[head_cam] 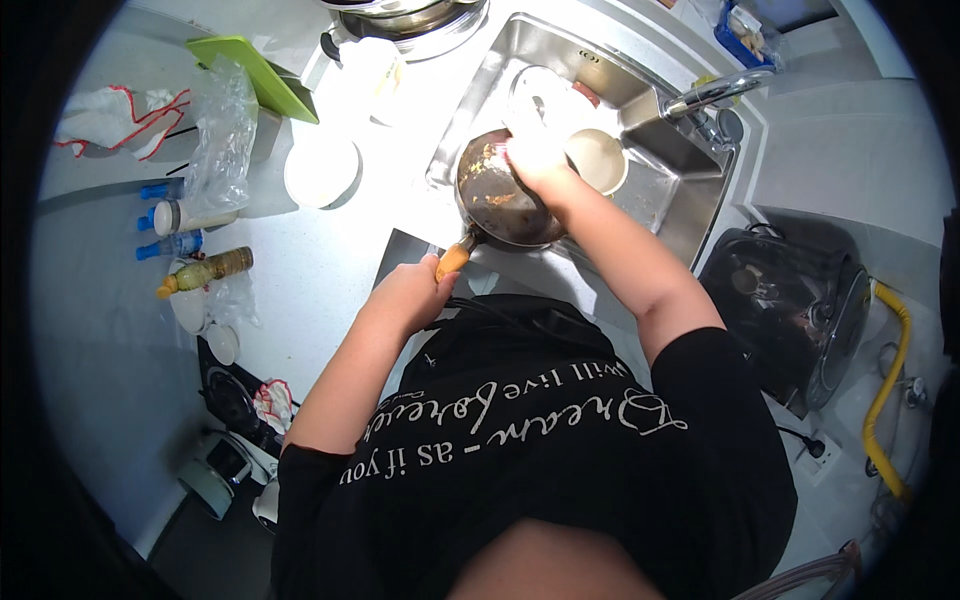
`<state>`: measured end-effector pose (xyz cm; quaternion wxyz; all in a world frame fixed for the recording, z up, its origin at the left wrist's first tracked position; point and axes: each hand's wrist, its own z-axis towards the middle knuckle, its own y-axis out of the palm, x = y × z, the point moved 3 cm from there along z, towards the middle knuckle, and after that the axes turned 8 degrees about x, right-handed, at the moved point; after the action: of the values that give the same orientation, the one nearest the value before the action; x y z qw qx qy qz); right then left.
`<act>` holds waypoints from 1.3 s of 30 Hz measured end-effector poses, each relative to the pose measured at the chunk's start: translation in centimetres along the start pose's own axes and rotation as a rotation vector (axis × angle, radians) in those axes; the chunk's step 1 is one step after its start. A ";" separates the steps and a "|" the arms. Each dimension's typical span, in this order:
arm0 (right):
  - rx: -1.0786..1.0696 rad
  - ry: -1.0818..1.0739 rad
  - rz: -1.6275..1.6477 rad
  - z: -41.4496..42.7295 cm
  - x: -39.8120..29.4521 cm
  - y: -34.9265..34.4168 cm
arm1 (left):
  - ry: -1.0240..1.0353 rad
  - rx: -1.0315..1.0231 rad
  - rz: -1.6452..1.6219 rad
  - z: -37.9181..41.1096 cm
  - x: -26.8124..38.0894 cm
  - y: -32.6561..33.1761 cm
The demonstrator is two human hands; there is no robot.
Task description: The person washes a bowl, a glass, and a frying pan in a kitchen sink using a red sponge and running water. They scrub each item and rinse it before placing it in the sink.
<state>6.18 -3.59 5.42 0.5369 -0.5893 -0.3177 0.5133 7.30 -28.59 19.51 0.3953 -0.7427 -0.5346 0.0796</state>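
My left hand (pixel 417 292) grips the orange-brown handle (pixel 454 259) of a dark frying pan (pixel 502 202). The pan is tilted over the near left rim of a stainless steel sink (pixel 679 196), with yellowish food bits stuck on its dark surface. My right hand (pixel 538 157) is at the pan's far right side. Strong glare washes out its fingers, so whether it holds something cannot be told. Beside it in the sink sits a cream bowl (pixel 596 161). A pale, overexposed round dish (pixel 538 82) and a small reddish thing (pixel 585 94) lie farther back.
A chrome faucet (pixel 712 91) reaches over the sink's right side. On the left counter are a white bowl (pixel 322 172), a green cutting board (pixel 255 79), a plastic bag (pixel 221 142) and an oil bottle (pixel 210 271). A dark, glossy appliance (pixel 780 307) stands at right, near a yellow hose (pixel 874 420).
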 end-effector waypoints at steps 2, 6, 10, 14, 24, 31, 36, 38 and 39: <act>0.014 -0.084 0.062 0.8 -0.8 0.6 | -0.005 -0.003 0.009 0.0 -0.1 0.3; 0.081 -0.374 -0.049 0.0 -4.1 -1.3 | -0.003 -0.009 -0.018 -0.1 -0.1 0.6; -0.063 -0.357 0.019 -1.6 -5.7 -2.9 | 0.040 0.020 -0.015 0.4 -0.8 1.0; -0.213 0.022 0.089 -3.9 -3.0 -0.4 | 0.050 0.034 -0.015 0.6 -0.8 1.1; -0.160 0.594 0.155 -1.9 0.8 3.1 | -0.047 -0.134 -0.103 -0.3 0.7 -0.2; -0.516 0.255 0.571 -1.7 -4.6 5.8 | -0.067 -0.193 -0.163 -0.3 0.1 -0.4; -0.682 -0.159 0.629 -5.0 -5.0 5.6 | -0.099 -0.120 -0.084 -0.3 0.4 0.4; -0.912 -0.121 0.578 -5.8 -5.3 3.0 | -0.075 -0.073 -0.024 0.1 -0.3 1.0; -1.023 -0.088 0.381 -6.1 -5.6 -0.5 | -0.050 -0.037 -0.006 0.5 -1.6 1.7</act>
<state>10.56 -10.58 6.77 0.0655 -0.8005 -0.4364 0.4055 7.66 -29.93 17.54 0.3685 -0.7459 -0.5480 0.0869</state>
